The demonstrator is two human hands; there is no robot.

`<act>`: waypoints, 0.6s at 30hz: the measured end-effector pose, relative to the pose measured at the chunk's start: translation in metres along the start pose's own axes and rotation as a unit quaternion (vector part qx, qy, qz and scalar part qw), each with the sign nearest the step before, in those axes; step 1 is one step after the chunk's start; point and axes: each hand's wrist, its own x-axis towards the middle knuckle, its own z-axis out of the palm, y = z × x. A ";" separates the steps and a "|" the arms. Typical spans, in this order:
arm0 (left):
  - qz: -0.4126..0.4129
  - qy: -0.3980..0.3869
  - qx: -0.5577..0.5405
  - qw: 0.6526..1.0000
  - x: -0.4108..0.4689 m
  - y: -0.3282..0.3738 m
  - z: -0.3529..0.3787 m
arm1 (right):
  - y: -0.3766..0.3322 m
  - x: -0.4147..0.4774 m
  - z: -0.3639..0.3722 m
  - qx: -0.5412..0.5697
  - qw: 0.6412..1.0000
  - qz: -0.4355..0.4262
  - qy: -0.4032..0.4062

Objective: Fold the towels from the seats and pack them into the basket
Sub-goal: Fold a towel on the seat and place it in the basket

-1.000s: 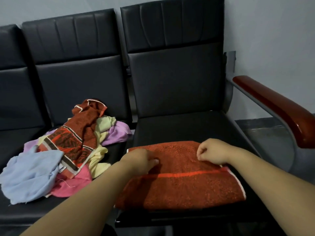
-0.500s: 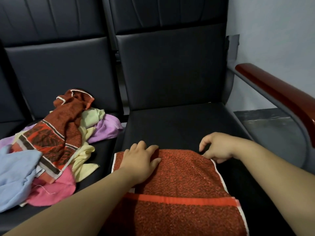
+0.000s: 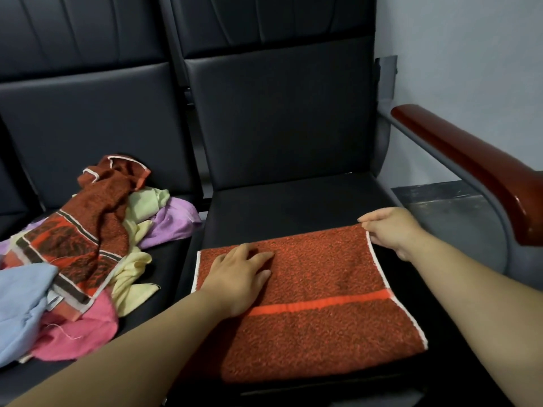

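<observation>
Head: hands point(image 3: 241, 277) on towel point(image 3: 317, 304) edges.

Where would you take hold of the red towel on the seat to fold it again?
Probably its far corners. The red towel lies flat; the right hand already pinches the far right corner, the left hand rests flat near the far left one. Pinch from behind and draw toward you.

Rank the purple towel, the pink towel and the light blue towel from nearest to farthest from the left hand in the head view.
From the left hand:
1. Purple towel, beyond it on the neighbouring seat, at the pile's right edge.
2. Pink towel, left of it, at the pile's front.
3. Light blue towel, far left at the picture's edge.
</observation>
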 end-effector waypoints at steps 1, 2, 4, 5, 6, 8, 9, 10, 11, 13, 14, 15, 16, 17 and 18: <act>-0.004 -0.001 -0.003 1.000 0.003 -0.001 -0.001 | 0.002 0.001 0.001 -0.039 0.999 -0.017 0.012; -0.007 -0.001 -0.007 1.000 0.005 -0.002 -0.003 | 0.001 -0.001 0.002 -0.099 0.994 -0.047 0.023; -0.007 0.007 -0.022 1.000 0.005 -0.004 -0.012 | -0.011 -0.014 0.002 -0.230 0.964 -0.131 0.029; -0.001 0.015 -0.031 0.999 0.003 -0.003 -0.020 | -0.020 -0.024 0.002 -0.266 0.948 -0.175 0.010; 0.011 0.016 -0.048 0.999 0.001 -0.002 -0.027 | -0.028 -0.035 0.002 -0.287 0.935 -0.205 -0.033; 0.042 -0.022 -0.117 0.992 -0.005 -0.001 -0.042 | -0.039 -0.056 0.004 -0.329 0.901 -0.213 -0.185; 0.050 -0.063 -0.147 0.986 -0.010 -0.003 -0.047 | -0.040 -0.065 0.006 -0.371 0.870 -0.192 -0.262; 0.054 -0.110 -0.157 0.980 -0.015 -0.004 -0.051 | -0.038 -0.072 0.008 -0.422 0.832 -0.165 -0.319; 0.056 -0.152 -0.144 0.976 -0.021 -0.007 -0.053 | -0.035 -0.077 0.011 -0.474 0.794 -0.146 -0.352; 0.051 -0.192 -0.098 0.975 -0.029 -0.014 -0.055 | -0.031 -0.084 0.016 -0.538 0.751 -0.148 -0.353; 0.043 -0.196 -0.083 0.976 -0.033 -0.018 -0.056 | -0.030 -0.085 0.018 -0.550 0.747 -0.158 -0.338; 0.036 -0.197 -0.076 0.977 -0.036 -0.021 -0.057 | -0.030 -0.086 0.020 -0.556 0.747 -0.166 -0.325; 0.033 -0.199 -0.073 0.977 -0.038 -0.023 -0.058 | -0.029 -0.087 0.020 -0.560 0.748 -0.167 -0.315; 0.033 -0.201 -0.070 0.977 -0.041 -0.025 -0.059 | -0.029 -0.087 0.019 -0.564 0.749 -0.166 -0.306; 0.034 -0.201 -0.069 0.976 -0.044 -0.026 -0.059 | -0.028 -0.089 0.017 -0.570 0.749 -0.163 -0.298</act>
